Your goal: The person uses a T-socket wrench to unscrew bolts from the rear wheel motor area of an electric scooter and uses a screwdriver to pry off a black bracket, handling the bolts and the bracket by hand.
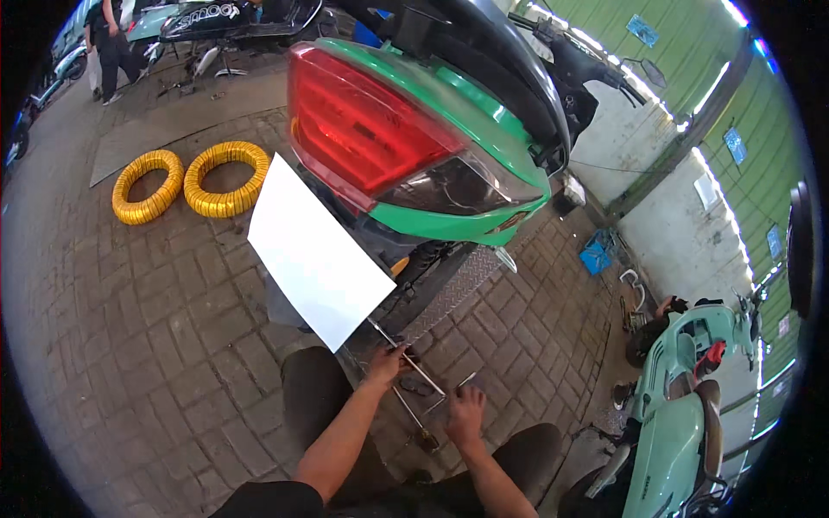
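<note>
Two hands are working at the brick paving beneath the scooter's rear: left hand [385,363] is gripping a thin metal rod [406,356], stiff, light, best held mid-shaft; right hand [466,413] is closing on a small tool [466,380].

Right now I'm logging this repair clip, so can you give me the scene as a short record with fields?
Place: brick paving, outdoors
Vehicle: green scooter, rear view, red tail light
Blank plate: white, below the tail light
Left hand: on a thin metal rod by the rear tyre
Right hand: low over the paving, grip unclear
Background: two yellow wrapped tyres, mint scooter
</note>
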Tool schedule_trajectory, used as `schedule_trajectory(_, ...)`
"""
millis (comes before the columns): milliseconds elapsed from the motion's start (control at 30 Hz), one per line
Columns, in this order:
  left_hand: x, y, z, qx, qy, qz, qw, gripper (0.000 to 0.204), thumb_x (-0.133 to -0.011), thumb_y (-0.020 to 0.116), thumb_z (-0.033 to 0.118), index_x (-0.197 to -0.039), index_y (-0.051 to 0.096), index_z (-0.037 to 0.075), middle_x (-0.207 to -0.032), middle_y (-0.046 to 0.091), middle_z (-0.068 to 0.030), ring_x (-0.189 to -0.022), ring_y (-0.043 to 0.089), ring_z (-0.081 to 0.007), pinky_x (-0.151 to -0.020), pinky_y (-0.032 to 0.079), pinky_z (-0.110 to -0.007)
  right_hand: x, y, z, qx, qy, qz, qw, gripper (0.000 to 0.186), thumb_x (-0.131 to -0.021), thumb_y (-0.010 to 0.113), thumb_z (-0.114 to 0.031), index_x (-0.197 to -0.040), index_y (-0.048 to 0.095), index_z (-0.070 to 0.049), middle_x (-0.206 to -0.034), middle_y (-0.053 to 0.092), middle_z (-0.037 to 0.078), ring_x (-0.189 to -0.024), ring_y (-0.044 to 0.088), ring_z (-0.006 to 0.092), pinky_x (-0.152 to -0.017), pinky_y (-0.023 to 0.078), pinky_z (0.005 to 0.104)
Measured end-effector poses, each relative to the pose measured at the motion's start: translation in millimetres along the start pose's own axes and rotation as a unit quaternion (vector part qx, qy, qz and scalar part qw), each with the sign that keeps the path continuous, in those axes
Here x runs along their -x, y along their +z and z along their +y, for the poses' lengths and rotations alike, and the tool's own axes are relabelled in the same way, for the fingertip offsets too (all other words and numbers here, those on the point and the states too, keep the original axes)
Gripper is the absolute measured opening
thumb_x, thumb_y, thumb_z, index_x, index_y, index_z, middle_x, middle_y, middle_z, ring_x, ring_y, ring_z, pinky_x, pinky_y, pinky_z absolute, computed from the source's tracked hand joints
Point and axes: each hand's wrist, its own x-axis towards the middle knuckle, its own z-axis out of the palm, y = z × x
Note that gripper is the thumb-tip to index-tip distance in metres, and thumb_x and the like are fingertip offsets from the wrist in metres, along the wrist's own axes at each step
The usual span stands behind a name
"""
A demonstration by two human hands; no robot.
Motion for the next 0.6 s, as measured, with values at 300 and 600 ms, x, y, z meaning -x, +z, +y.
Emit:
schedule_trajectory(300,-29.0,-1.3,-22.5,-0.039,0.122,-0.08,0.989,0.048,-0.096,0.065,0.028,-0.131,0.046,0.0,-0.103,0.062,-0.0105,-0.085,0.064,-0.0199,-0.075,0.057,-0.039,4.6,64.8,35.3,-0.64,0.402,-0.07,0.651,0.036,-0.091,0.069,-0.02,-0.116,0.057,0.002,-0.098,0.058,0.008,-0.09,0.057,0.0211,-0.076,0.048,0.0359)
schedule_trajectory(600,-3.9,12.8,-22.8,-0.112,0.086,-0.113,0.984,0.032,-0.095,0.066,0.022,-0.116,0.051,0.005,-0.1,0.062,-0.0086,-0.087,0.064,-0.0192,-0.074,0.058,-0.036,8.7,90.1,20.3,-0.69,0.476,-0.028,0.544,0.069,-0.087,0.074,-0.042,-0.13,0.049,0.006,-0.117,0.061,0.015,-0.099,0.058,0.0245,-0.078,0.05,0.0396)
